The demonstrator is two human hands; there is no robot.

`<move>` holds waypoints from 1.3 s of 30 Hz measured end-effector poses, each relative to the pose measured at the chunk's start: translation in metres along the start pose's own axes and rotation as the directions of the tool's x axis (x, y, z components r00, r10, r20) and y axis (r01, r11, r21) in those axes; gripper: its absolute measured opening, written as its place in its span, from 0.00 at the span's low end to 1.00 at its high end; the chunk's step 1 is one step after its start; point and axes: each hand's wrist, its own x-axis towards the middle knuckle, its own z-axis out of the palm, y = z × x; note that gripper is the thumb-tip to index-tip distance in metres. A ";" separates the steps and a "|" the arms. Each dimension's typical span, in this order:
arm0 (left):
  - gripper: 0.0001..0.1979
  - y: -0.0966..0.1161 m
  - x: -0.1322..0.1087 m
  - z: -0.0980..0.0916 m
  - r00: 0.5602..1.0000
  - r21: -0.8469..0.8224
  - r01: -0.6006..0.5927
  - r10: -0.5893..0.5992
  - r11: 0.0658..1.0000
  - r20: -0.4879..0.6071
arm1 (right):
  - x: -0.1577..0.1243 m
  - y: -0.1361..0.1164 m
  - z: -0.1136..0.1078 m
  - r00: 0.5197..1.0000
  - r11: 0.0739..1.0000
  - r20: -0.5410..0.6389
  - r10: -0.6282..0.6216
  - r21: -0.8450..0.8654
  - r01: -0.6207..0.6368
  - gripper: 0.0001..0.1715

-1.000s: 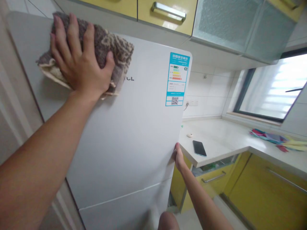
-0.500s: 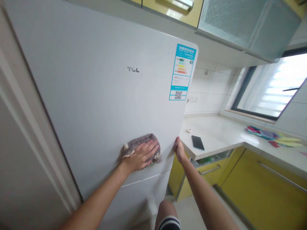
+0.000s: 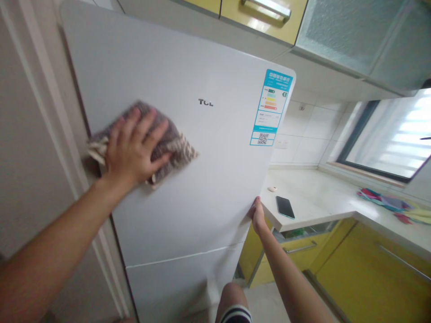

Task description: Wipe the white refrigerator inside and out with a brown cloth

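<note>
A white refrigerator door with a TCL logo and a blue energy label faces me. High on its left side, my left hand lies with fingers spread, pressing a grey-brown cloth with a cream patterned border flat against the surface. The cloth reaches the door's left edge. Lower down on the right, my right hand grips the refrigerator's right edge; its fingertips are partly hidden.
A phone and a small white object lie on the white countertop. Colourful cloths lie farther right. Yellow cabinets stand below, with upper cabinets overhead. My knee is low in front.
My left hand has slid the cloth up and left across the door, from below the logo to the left edge. My right hand stays on the right edge. The view has shifted slightly.
</note>
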 end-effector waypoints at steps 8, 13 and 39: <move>0.43 -0.029 0.090 -0.031 0.915 0.078 0.342 -0.313 0.936 -0.254 | 0.000 0.001 0.000 1.000 1.000 -0.010 -0.008 0.012 0.008 0.43; 0.42 0.027 -0.095 0.021 0.897 0.015 0.396 -0.384 0.918 -0.221 | 0.004 0.007 -0.006 0.999 1.000 -0.052 0.011 -0.011 -0.012 0.39; 0.34 0.346 -0.285 0.200 0.719 -0.117 -0.501 0.488 0.857 0.495 | 0.000 -0.034 -0.020 0.955 0.994 0.298 0.008 -0.104 0.024 0.47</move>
